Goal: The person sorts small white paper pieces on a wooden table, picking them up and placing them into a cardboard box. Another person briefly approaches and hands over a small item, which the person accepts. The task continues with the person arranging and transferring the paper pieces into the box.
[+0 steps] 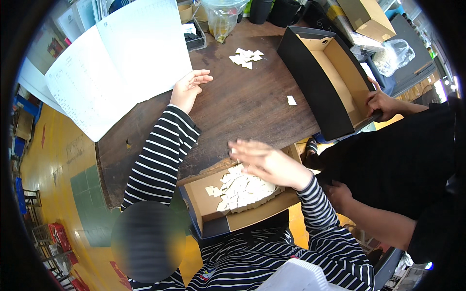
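My left hand (188, 90) lies on the dark wooden table (160, 119), fingers stretched out, by the edge of a large open notebook (141, 53). Nothing shows in it. Over the far side of a cardboard box (255, 219) my right hand (267, 162) is smeared by motion, its fingers pointing left. A small pale bit shows by its fingertips; I cannot tell whether it is held. Many small off-white paper pieces (245, 191) lie heaped in that box, which sits against the table's near edge. My right hand partly hides them.
A co-worker's hand (381, 103) grips a long black box (315, 85) at the table's right. Loose paper pieces (246, 57) lie at the back, and one white piece (291, 100) nearer the box. A plastic bag (223, 19) and a small tray (196, 39) stand behind.
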